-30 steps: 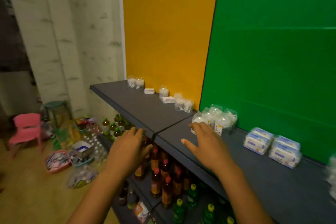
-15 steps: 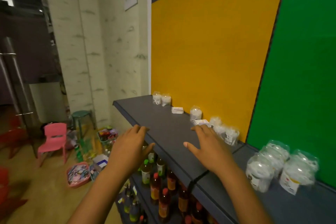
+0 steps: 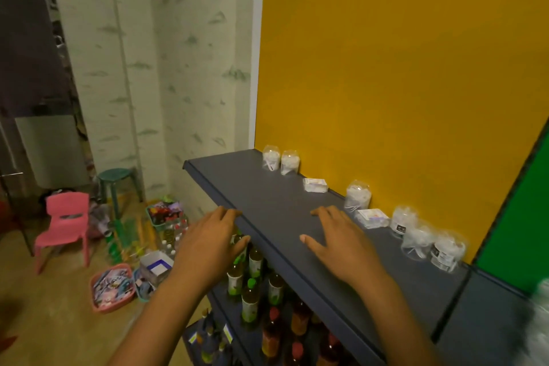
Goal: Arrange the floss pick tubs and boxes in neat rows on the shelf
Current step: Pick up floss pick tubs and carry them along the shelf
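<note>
Both hands empty, palms down, reaching over the dark grey shelf (image 3: 267,205). Left hand (image 3: 208,244) sits at the shelf's front lip, fingers loosely together and extended, fingertips at the edge; contact with the lip looks likely but can't confirm. Right hand (image 3: 341,241) is over the shelf surface further right, fingers extended and slightly spread, thumb out to the left; can't tell if the palm touches the shelf. Neither hand touches any stock. Floss pick goods sit strung along the back of the shelf against the yellow panel (image 3: 386,68), unevenly spaced: two clear tubs (image 3: 280,161) side by side at the far left end, then a small white box (image 3: 315,185) lying flat, then a single clear tub (image 3: 358,197), then a second flat white box (image 3: 372,218) just right of the right hand's fingertips, then a cluster of three tubs (image 3: 427,239) bunched close together near the seam where the green panel (image 3: 520,232) starts. Blurred clear packaging (image 3: 542,321) at the right frame edge, unreadable. Lower shelf below holds bottles with green caps (image 3: 252,282) and brown bottles with red caps (image 3: 273,333). On the floor left: pink plastic chair (image 3: 66,224), green stool (image 3: 117,184), pink basket (image 3: 111,287) of packets, teal basket (image 3: 163,214), a small open white box (image 3: 156,266).
</note>
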A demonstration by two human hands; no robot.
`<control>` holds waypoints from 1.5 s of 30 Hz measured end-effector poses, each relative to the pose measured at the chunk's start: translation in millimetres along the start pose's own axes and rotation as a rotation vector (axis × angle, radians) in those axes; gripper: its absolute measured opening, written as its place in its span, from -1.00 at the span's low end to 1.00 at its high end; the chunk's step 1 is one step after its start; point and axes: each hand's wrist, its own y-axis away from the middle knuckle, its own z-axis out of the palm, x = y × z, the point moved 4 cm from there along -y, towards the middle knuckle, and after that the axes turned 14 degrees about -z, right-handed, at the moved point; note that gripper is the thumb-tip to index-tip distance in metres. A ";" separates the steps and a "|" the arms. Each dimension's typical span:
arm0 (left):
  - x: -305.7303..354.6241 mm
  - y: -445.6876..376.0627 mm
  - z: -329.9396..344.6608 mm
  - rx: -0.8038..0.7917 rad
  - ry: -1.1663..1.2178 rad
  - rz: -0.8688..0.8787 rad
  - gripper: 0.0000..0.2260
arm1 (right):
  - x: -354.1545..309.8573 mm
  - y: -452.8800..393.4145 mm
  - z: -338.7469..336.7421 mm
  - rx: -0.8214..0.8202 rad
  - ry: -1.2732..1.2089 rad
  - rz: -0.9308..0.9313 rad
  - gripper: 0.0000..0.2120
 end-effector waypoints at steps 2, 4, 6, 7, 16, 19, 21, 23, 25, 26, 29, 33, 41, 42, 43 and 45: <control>-17.8 -27.7 4.3 0.002 -0.022 0.025 -0.50 | -4.7 -23.8 10.3 0.005 0.018 0.037 -0.48; -36.6 -54.4 6.8 -0.002 -0.025 0.053 -0.49 | -11.6 -49.0 20.9 0.002 0.026 0.074 -0.48; -56.1 -80.7 9.5 0.002 -0.036 0.076 -0.49 | -18.2 -75.1 29.7 0.000 0.044 0.102 -0.48; -65.6 -93.6 11.9 0.002 -0.043 0.086 -0.49 | -21.1 -87.1 33.6 0.004 0.054 0.123 -0.48; -126.6 -181.3 47.4 -0.043 -0.030 0.173 -0.49 | -33.9 -163.4 86.5 -0.006 0.076 0.243 -0.48; -139.2 -210.6 63.0 -0.058 -0.017 0.185 -0.50 | -26.0 -193.2 97.2 0.015 0.072 0.266 -0.48; -145.8 -232.7 72.9 -0.062 0.005 0.178 -0.51 | -18.4 -214.4 106.1 0.022 0.078 0.263 -0.49; -149.5 -253.3 81.7 -0.057 0.012 0.171 -0.52 | -8.0 -234.1 115.7 0.040 0.074 0.259 -0.49; -150.4 -272.3 90.8 -0.069 0.024 0.171 -0.52 | 4.0 -251.7 124.8 0.055 0.060 0.269 -0.48; -150.0 -282.8 94.9 -0.077 0.025 0.177 -0.52 | 10.4 -260.4 129.4 0.056 0.055 0.277 -0.47; -143.9 -318.6 102.2 -0.086 0.030 0.198 -0.52 | 28.2 -285.4 140.6 0.059 0.047 0.306 -0.45; -127.5 -367.0 112.7 -0.081 0.092 0.193 -0.53 | 58.9 -316.3 141.8 0.101 0.075 0.334 -0.45; -76.1 -422.5 167.8 -0.192 0.239 0.325 -0.52 | 106.2 -329.3 154.6 0.134 0.077 0.426 -0.50; -68.5 -430.5 175.4 -0.215 0.263 0.343 -0.52 | 112.1 -330.8 155.5 0.146 0.081 0.438 -0.51; -61.3 -437.7 182.8 -0.234 0.285 0.361 -0.52 | 117.2 -332.2 156.4 0.162 0.083 0.454 -0.52; -47.5 -451.7 197.4 -0.263 0.327 0.404 -0.52 | 124.8 -336.0 159.1 0.198 0.092 0.489 -0.54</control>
